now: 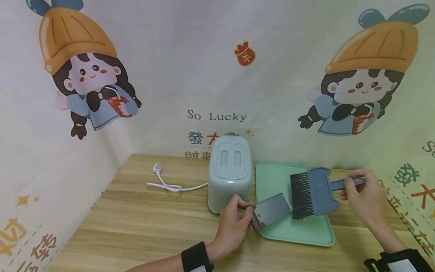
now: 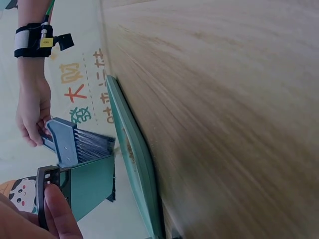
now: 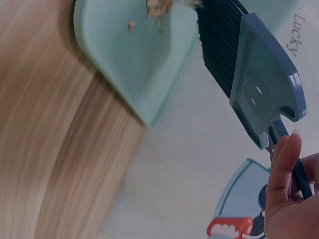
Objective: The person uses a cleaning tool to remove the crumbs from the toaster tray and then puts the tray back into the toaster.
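My left hand (image 1: pixel 233 224) pinches the end of a flat metal crumb tray (image 1: pixel 273 210) and holds it tilted above a green serving tray (image 1: pixel 270 175). In my right hand (image 1: pixel 366 196) is the thin handle of a blue brush (image 1: pixel 321 190). Its dark bristles (image 1: pixel 301 196) are at the crumb tray's far edge. Brown crumbs (image 3: pixel 158 7) lie on the green tray, seen in the right wrist view. From the left wrist view, the bristles lie along the crumb tray's edge, partly hidden behind it.
A pale green toaster (image 1: pixel 230 173) stands just left of the green tray, close to my left hand. Its white cord (image 1: pixel 173 187) and plug lie on the wooden table (image 1: pixel 146 223) to the left. A printed cloth (image 1: pixel 176 75) hangs behind and along both sides.
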Action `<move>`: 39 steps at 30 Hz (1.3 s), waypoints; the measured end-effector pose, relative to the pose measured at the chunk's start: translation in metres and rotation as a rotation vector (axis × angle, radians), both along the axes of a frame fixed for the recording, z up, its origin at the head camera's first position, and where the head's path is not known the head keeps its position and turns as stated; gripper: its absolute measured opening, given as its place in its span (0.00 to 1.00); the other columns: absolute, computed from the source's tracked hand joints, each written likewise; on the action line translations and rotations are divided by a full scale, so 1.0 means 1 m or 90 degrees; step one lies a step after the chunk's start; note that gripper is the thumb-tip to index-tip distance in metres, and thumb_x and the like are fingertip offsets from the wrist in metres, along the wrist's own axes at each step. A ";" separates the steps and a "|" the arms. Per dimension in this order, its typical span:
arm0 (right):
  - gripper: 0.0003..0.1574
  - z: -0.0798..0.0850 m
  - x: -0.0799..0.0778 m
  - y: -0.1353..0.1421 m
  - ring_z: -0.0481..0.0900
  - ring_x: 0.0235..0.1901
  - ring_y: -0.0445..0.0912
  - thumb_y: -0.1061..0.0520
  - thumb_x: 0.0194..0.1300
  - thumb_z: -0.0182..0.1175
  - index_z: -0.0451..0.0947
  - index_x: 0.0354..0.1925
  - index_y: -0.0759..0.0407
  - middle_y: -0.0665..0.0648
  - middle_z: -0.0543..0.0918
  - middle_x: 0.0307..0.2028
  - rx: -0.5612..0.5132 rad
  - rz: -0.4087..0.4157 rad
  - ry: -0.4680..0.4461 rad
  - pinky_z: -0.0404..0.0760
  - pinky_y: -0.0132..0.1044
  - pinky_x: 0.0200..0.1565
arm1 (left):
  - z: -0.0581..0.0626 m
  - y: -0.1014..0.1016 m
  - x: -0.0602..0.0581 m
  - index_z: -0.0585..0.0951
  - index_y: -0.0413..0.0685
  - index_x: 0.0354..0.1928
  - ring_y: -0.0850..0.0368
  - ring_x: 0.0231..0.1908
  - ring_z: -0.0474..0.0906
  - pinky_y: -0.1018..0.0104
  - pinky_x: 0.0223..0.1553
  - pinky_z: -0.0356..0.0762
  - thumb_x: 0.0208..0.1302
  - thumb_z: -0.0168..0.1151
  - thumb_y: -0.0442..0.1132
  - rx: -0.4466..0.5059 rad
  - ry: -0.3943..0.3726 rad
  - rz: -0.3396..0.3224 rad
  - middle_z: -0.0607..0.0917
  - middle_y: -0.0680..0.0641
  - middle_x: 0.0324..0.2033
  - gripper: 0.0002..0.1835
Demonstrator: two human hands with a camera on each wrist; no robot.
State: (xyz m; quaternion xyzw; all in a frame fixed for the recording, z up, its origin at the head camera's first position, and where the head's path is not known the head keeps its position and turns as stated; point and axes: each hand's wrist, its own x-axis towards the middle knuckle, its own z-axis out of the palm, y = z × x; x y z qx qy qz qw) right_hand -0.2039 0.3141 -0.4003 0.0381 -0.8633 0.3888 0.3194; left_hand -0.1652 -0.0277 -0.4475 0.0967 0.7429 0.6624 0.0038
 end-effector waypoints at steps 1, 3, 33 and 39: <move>0.09 0.002 0.001 0.002 0.78 0.16 0.24 0.66 0.76 0.56 0.74 0.51 0.71 0.43 0.84 0.18 0.000 -0.007 0.000 0.75 0.23 0.17 | 0.000 0.000 0.000 0.76 0.41 0.49 0.62 0.28 0.84 0.65 0.30 0.87 0.77 0.60 0.32 -0.002 0.002 0.001 0.86 0.42 0.49 0.05; 0.10 0.006 0.000 0.003 0.79 0.16 0.25 0.65 0.77 0.55 0.73 0.53 0.71 0.39 0.83 0.19 -0.016 -0.009 -0.005 0.77 0.23 0.19 | 0.000 0.000 -0.001 0.76 0.41 0.49 0.62 0.28 0.84 0.66 0.29 0.86 0.77 0.60 0.32 -0.006 0.006 0.003 0.87 0.42 0.48 0.05; 0.07 0.005 -0.004 0.003 0.78 0.17 0.31 0.73 0.72 0.58 0.75 0.48 0.71 0.61 0.83 0.23 0.055 0.104 0.033 0.75 0.25 0.19 | 0.001 0.003 0.000 0.76 0.41 0.48 0.64 0.27 0.83 0.68 0.28 0.85 0.76 0.60 0.30 -0.019 0.033 0.006 0.86 0.42 0.48 0.04; 0.08 0.014 -0.011 -0.005 0.79 0.19 0.28 0.69 0.75 0.57 0.73 0.51 0.70 0.62 0.86 0.24 0.027 0.066 0.032 0.78 0.22 0.21 | 0.003 0.002 -0.001 0.76 0.41 0.48 0.63 0.27 0.83 0.61 0.29 0.88 0.77 0.60 0.31 -0.018 0.029 0.007 0.87 0.41 0.47 0.04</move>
